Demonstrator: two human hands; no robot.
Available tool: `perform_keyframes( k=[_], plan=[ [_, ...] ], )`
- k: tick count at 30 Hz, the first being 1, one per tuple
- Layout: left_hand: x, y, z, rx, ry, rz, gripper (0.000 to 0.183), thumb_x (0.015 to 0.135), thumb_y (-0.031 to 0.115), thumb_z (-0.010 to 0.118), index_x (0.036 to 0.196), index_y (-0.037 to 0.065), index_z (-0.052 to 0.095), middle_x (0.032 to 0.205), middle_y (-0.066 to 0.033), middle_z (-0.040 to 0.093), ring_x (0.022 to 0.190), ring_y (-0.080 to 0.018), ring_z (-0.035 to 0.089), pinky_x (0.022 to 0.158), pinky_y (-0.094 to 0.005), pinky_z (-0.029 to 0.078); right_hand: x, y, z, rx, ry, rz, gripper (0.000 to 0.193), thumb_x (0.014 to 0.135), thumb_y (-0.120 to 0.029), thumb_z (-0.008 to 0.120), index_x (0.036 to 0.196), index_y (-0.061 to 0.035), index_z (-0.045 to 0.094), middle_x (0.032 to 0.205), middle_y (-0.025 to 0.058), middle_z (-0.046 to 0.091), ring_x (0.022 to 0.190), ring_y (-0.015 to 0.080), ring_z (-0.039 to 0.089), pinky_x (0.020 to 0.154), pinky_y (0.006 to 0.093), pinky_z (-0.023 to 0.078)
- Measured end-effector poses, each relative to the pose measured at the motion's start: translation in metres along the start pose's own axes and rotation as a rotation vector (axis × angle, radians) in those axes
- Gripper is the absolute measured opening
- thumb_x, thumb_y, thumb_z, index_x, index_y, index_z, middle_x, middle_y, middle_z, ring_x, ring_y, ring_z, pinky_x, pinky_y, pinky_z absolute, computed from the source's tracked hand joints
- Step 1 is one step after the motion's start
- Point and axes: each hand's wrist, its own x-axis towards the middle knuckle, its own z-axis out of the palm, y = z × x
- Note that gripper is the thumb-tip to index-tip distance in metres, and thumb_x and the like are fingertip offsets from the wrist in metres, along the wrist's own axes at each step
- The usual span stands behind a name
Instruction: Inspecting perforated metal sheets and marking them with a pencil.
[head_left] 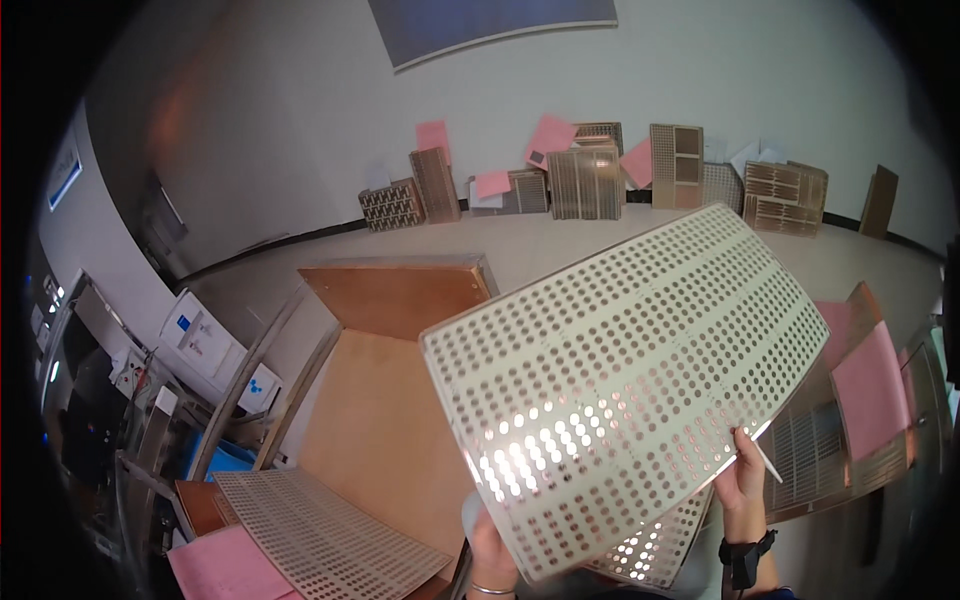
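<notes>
A large pale panel (640, 400) with rows of shiny round metal dots is tilted up in front of me, with bright reflections near its lower left. My left hand (490, 545) is closed on its lower left edge, fingers partly hidden behind it. At the lower right edge my right hand (742, 478) grips the panel, thumb on its front. A thin white pen-like stick (771, 466) pokes out beside that hand; whether the fingers hold it is hidden. Below the raised panel shows part of a second dotted panel (655, 545).
At lower left, another dotted panel (330, 535) and a pink sheet (225, 565) lie by a wooden stand (385, 400). A rack at right holds panels and a pink sheet (872, 390). Stacked panels (585, 185) lean along the far wall. White boxes (205, 335) stand left.
</notes>
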Motion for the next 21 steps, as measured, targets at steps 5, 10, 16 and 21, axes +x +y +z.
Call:
perform_keyframes(
  k=[5, 10, 16, 21],
  plan=[
    [0.01, -0.052, 0.051, 0.418, -0.131, -0.258, 0.049, 0.098, 0.023, 0.039, 0.142, 0.004, 0.027, 0.143, -0.0163, 0.036, 0.13, -0.0318, 0.039, 0.108, -0.0499, 0.033, -0.002, 0.006, -0.001, 0.035, 0.019, -0.031, 0.048, 0.091, -0.011, 0.055, 0.134, 0.0005, 0.038, 0.132, 0.0135, 0.049, 0.119, 0.0259, 0.05, 0.101, 0.0415, 0.041],
    [0.019, -0.063, 0.061, 0.546, 0.127, -0.069, 0.045, 0.095, 0.002, 0.04, 0.138, 0.001, 0.029, 0.139, -0.0153, 0.04, 0.127, -0.0291, 0.042, 0.108, -0.0483, 0.035, -0.009, 0.005, 0.007, -0.052, -0.039, 0.005, 0.051, 0.09, -0.01, 0.055, 0.136, -0.001, 0.035, 0.132, 0.0138, 0.049, 0.119, 0.027, 0.052, 0.097, 0.0436, 0.046],
    [0.015, -0.055, 0.059, 0.498, 0.087, -0.015, 0.041, 0.095, 0.004, 0.042, 0.135, -0.002, 0.033, 0.137, -0.0162, 0.043, 0.125, -0.0292, 0.045, 0.108, -0.0475, 0.035, 0.012, -0.032, -0.031, 0.019, 0.029, -0.038, 0.046, 0.091, -0.013, 0.052, 0.134, -0.0014, 0.039, 0.133, 0.0154, 0.049, 0.119, 0.0275, 0.052, 0.095, 0.0445, 0.049],
    [0.013, -0.05, 0.055, 0.527, 0.113, -0.061, 0.043, 0.096, 0.005, 0.042, 0.137, -0.002, 0.03, 0.137, -0.0168, 0.043, 0.126, -0.0295, 0.045, 0.108, -0.0487, 0.035, 0.011, -0.04, -0.06, 0.029, 0.094, -0.124, 0.043, 0.093, -0.012, 0.048, 0.133, -0.0007, 0.04, 0.133, 0.0143, 0.05, 0.119, 0.0263, 0.052, 0.096, 0.0434, 0.048]
  ],
)
